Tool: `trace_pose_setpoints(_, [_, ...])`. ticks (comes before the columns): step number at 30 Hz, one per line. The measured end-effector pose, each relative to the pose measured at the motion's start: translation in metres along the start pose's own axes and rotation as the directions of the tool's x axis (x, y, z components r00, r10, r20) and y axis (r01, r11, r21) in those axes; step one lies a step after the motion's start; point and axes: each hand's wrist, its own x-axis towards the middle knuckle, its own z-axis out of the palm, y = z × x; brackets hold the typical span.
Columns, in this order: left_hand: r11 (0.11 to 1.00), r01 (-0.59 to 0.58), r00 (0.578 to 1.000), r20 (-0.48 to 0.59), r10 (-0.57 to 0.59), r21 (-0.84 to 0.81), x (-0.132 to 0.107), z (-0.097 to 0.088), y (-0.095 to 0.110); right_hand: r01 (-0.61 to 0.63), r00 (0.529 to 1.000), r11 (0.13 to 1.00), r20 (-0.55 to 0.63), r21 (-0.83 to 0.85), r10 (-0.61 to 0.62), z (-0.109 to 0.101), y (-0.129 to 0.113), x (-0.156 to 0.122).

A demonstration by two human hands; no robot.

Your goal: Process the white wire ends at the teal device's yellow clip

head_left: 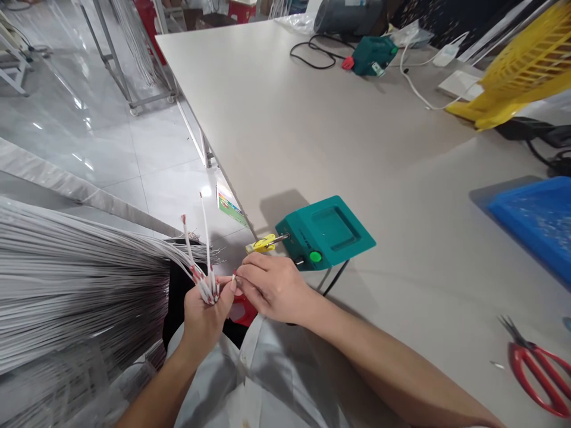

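Note:
My left hand (pixel 203 324) is closed round a small bundle of white wires (pixel 206 291). Their ends are reddish, and two of them stick up higher than the others. My right hand (pixel 272 288) meets the left fingertips, its thumb and fingers pinched at the end of one white wire (pixel 234 277); the fingers partly hide that end. Just beyond the right hand, on the table's edge, sits a teal box (pixel 339 229) with a green button and a shallow square recess. A yellow clip (pixel 262 244) is attached to a metal post on its near side.
A large mass of long white wires (pixel 80 273) lies at my left. On the white table (pixel 285 119) are red-handled scissors (pixel 537 371), a blue tray (pixel 539 226), a yellow fan-like grille (pixel 530 59) and a second teal box (pixel 375 54) with cables. A wheeled metal rack (pixel 120 77) stands beyond.

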Motion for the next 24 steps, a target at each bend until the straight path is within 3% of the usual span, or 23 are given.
trace_pose_setpoints(5, [1.0, 0.024, 1.0, -0.018, -0.024, 0.0, 0.002, -0.005, 0.004, -0.149, 0.982, 0.939, -0.065, 0.309, 0.177, 0.003, 0.0, 0.0])
trace_pose_setpoints(9, [0.999, 0.018, 1.0, 0.026, -0.017, -0.044, 0.003, -0.008, -0.001, -0.168, 0.962, 0.914, -0.143, 0.369, 0.234, 0.006, -0.003, 0.001])
trace_pose_setpoints(13, [0.996, 0.005, 0.996, 0.093, 0.003, -0.089, 0.002, -0.008, -0.003, -0.157, 0.968, 0.897, -0.114, 0.413, 0.221, 0.008, -0.003, 0.002])
trace_pose_setpoints(16, [0.997, -0.022, 0.991, 0.128, 0.03, -0.07, 0.002, -0.008, -0.001, -0.123, 0.982, 0.92, -0.086, 0.373, 0.166, 0.007, -0.002, 0.002])
trace_pose_setpoints(20, [0.997, -0.069, 0.988, 0.139, 0.071, -0.014, 0.003, -0.008, -0.002, -0.064, 0.997, 0.993, -0.034, 0.094, 0.067, 0.004, -0.005, 0.0])
trace_pose_setpoints(22, [0.996, -0.086, 0.992, 0.097, 0.084, 0.018, 0.002, -0.007, -0.005, -0.097, 0.995, 0.995, 0.0, 0.033, 0.097, 0.002, -0.009, 0.0])
trace_pose_setpoints(24, [0.992, -0.11, 0.994, 0.033, 0.108, 0.062, 0.0, -0.004, -0.008, -0.219, 0.976, 0.967, 0.029, 0.133, 0.217, 0.001, -0.011, 0.003])
